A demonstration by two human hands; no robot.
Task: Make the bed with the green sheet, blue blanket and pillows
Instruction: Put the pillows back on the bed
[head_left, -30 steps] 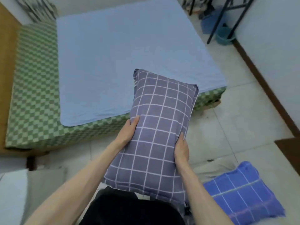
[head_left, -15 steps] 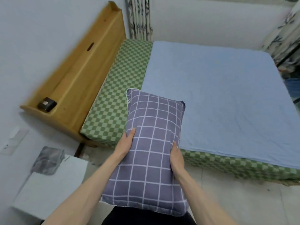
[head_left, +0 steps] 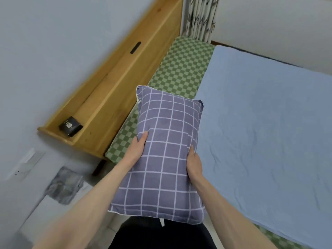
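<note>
I hold a purple pillow with a white grid pattern in front of me, its long side pointing away. My left hand grips its left edge and my right hand grips its right edge. Its far end hangs over the head end of the bed. The green checked sheet covers the mattress and shows bare along the headboard side. The blue blanket lies flat over the remainder of the bed, to the right of the pillow.
A wooden headboard shelf runs along the wall at the left, with a small black box on it. A white bedside unit with a grey bundle stands at lower left. A patterned curtain hangs behind the bed.
My view has swung left from the foot of the bed to the headboard end, and the pillow has moved with it, now reaching over the green sheet. Both hands keep their grip.
</note>
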